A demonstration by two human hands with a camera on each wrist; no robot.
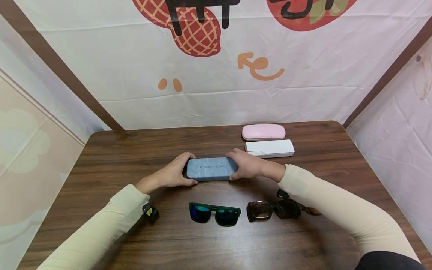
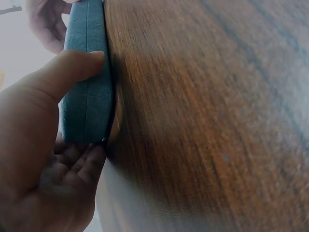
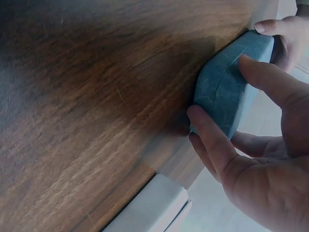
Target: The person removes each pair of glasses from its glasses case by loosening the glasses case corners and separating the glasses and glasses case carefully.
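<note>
A blue-grey glasses case (image 1: 212, 168) with printed lettering on its lid lies closed at the middle of the table. My left hand (image 1: 173, 171) grips its left end, thumb on the near side and fingers round the far side. At the other end my right hand (image 1: 248, 164) holds it the same way. In the left wrist view the thumb presses the side of the case (image 2: 89, 104) near its seam. The right wrist view shows thumb and fingertips against the case's end (image 3: 222, 92). What is inside the case is hidden.
Sunglasses with blue mirrored lenses (image 1: 215, 214) lie nearer me. To their right are tortoiseshell sunglasses (image 1: 260, 211) and another dark pair (image 1: 288, 209), partly under my right sleeve. A white case (image 1: 270, 148) and a pink case (image 1: 264, 132) sit behind my right hand, near the table's back edge.
</note>
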